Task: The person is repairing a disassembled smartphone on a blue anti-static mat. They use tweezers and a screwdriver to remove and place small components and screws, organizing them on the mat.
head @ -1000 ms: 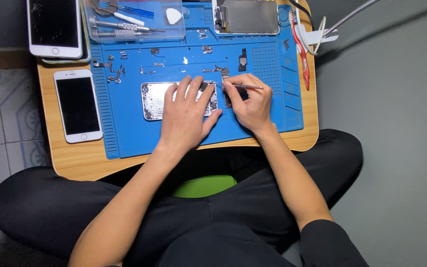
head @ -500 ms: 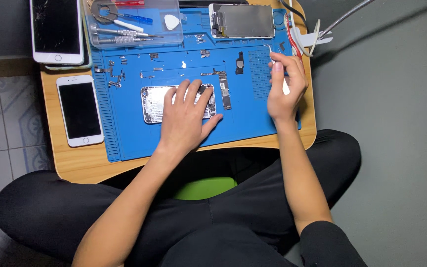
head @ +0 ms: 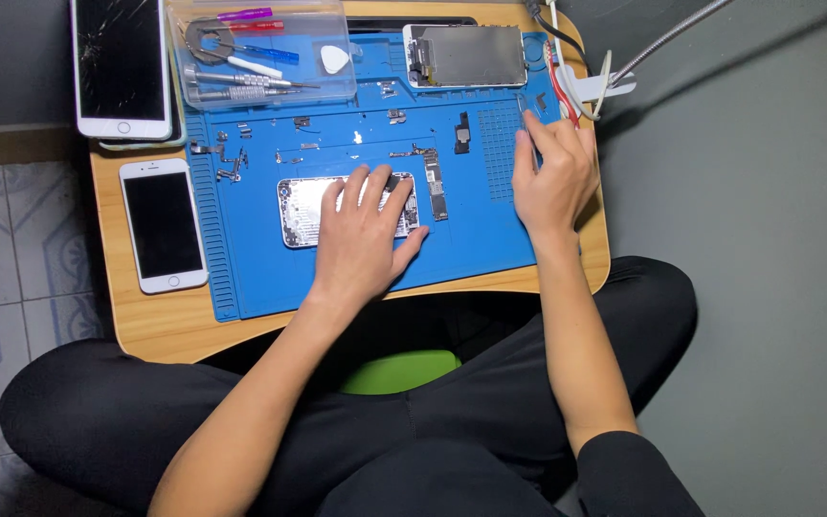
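An opened silver phone housing [head: 301, 207] lies in the middle of a blue repair mat [head: 270, 278]. My left hand [head: 364, 235] lies flat on it with fingers spread, pressing it down and covering its right half. A narrow circuit board [head: 435, 196] sits just right of the housing. My right hand [head: 552, 172] is at the mat's right edge, fingers stretched onto the small compartments there, beside red-handled tools [head: 559, 81]. I see nothing in its fingers.
The mat lies on a wooden lap table [head: 155, 330] over my crossed legs. A white phone [head: 162, 225] and a cracked phone [head: 122, 62] lie left. A clear tool tray [head: 260, 57], a detached screen [head: 466, 56] and small loose parts sit behind. A gooseneck lamp arm [head: 662, 43] stands right.
My right hand left the housing with a thin tool, went to the mat's far right edge, and now the tool is out of sight. My left hand stayed on the housing.
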